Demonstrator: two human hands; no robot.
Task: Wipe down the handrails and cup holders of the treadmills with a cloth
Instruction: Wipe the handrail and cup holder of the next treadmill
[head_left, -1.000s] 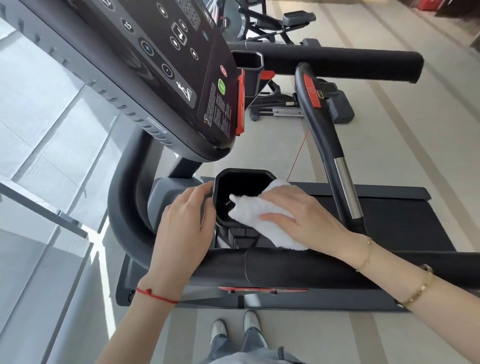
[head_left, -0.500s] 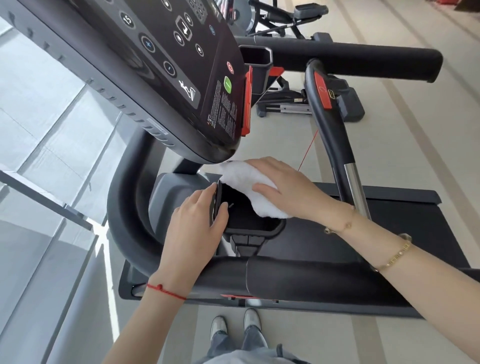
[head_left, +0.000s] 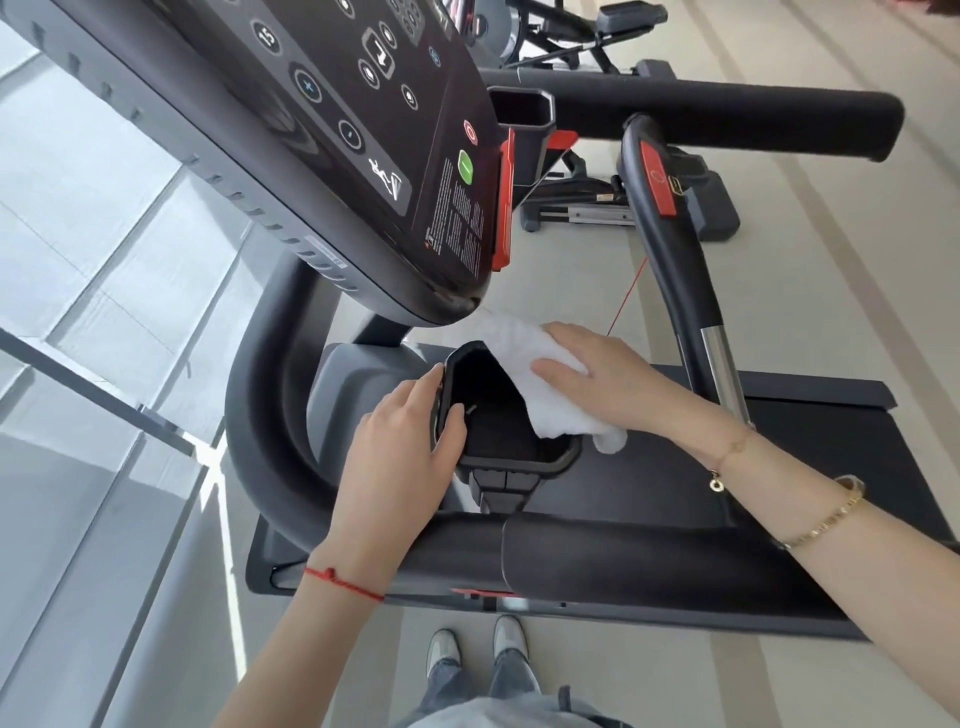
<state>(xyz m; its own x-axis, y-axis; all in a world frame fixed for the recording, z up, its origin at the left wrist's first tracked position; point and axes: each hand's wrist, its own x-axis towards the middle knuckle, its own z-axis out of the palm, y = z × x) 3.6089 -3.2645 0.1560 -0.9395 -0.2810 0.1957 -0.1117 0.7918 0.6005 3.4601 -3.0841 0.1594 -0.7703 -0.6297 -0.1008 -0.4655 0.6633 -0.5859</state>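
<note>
Grey sneakers (head_left: 475, 649) and the hems of jeans show at the bottom edge, below both forearms. Just beyond them, a black padded handrail (head_left: 597, 566) runs crosswise under the two wrists. The left hand (head_left: 400, 457), with a red string bracelet (head_left: 343, 584) on its wrist, grips the left rim of the black cup holder (head_left: 498, 415), thumb hooked over the edge and fingers curled around the outside. The right hand (head_left: 602, 384), wearing gold bracelets (head_left: 821, 522) on the wrist and forearm, lies with fingers nearly straight on a white cloth (head_left: 530, 374), pressing it against the right and far rim of the same cup holder; part of the cloth hangs down past the heel of the hand. To the right of that hand a black heart-rate grip (head_left: 691, 291) with a chrome section and a red patch rises from the deck. Above and beyond both hands hangs the treadmill console (head_left: 337, 156), dark with round buttons, a green one and a red one. Past it sit a second cup holder (head_left: 522, 124) and the far handrail (head_left: 727, 117), with another exercise machine (head_left: 623, 202) on the pale floor behind
</note>
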